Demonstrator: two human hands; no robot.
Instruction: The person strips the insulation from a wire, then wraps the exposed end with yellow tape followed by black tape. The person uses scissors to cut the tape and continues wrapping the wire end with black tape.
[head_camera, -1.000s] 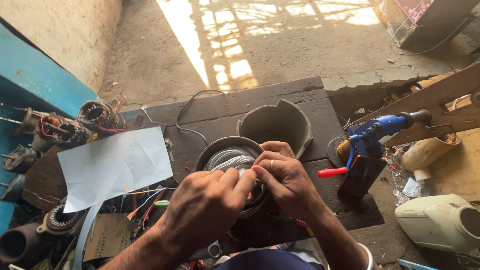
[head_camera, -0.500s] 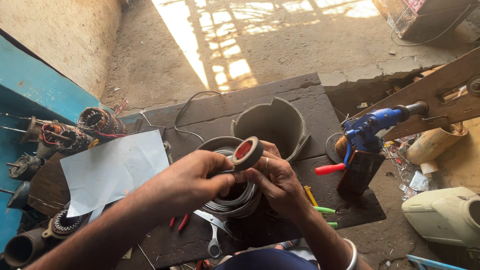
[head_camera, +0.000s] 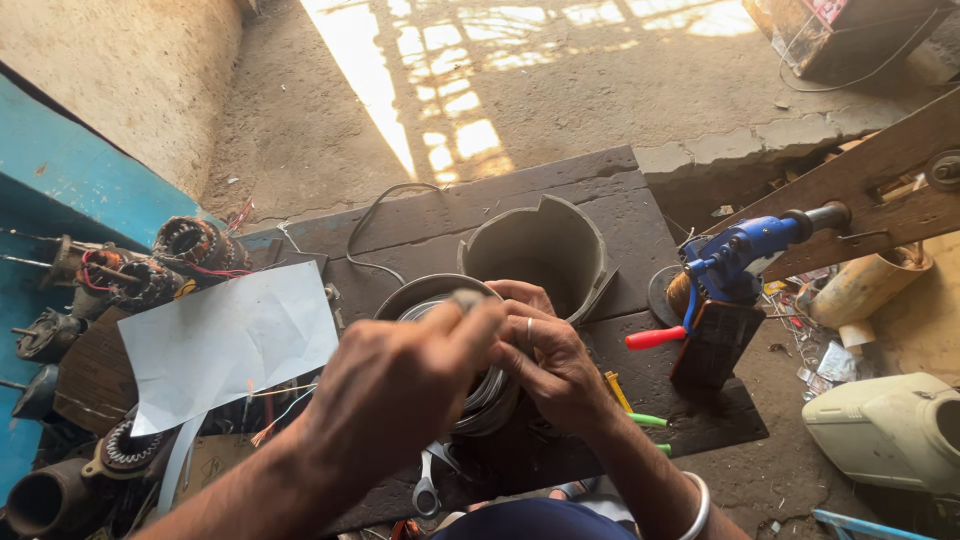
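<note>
Since half a second earlier, the left hand (head_camera: 400, 385) has dropped from its raised position, and the tape roll it held up is now mostly hidden behind its knuckles. Only a small grey end (head_camera: 466, 298) shows above the pinched thumb and forefinger, so the hand is clamped on something small that cannot be made out clearly.

Just beside it, the right hand (head_camera: 545, 360) (a ring on one finger, a bangle at the wrist) curls its fingers closed against the far rim of the round motor stator (head_camera: 430, 295), touching the coiled winding (head_camera: 487, 395) inside it. Both hands meet over the stator, which sits near the middle of the dark wooden board (head_camera: 610, 215).

Behind the stator, toward the board's far edge, stands a grey bucket (head_camera: 545, 245) with a chipped rim; its inside looks dark and its contents cannot be told. A white paper sheet (head_camera: 228, 340) lies at the board's left edge, a blue hand drill (head_camera: 745, 250) with a red-handled tool (head_camera: 655, 338) at the right edge, and a spanner (head_camera: 426, 490) at the near edge.
</note>
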